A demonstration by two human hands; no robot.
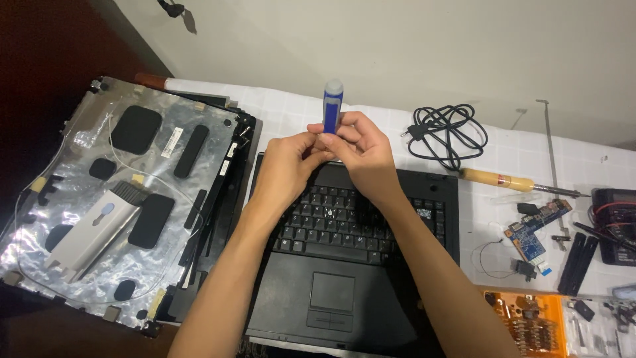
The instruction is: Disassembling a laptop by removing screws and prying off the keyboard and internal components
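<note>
both hands (pixel 328 151) on blue screwdriver (pixel 332 106)

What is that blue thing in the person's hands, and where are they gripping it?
A blue and white screwdriver-like tool, upright. The right hand grips its lower end, and the left hand pinches at the bottom, where its tip is hidden.

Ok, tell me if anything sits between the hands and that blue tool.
Nothing does. Both the left hand and right hand already touch the blue tool, held upright above the black laptop keyboard.
</note>
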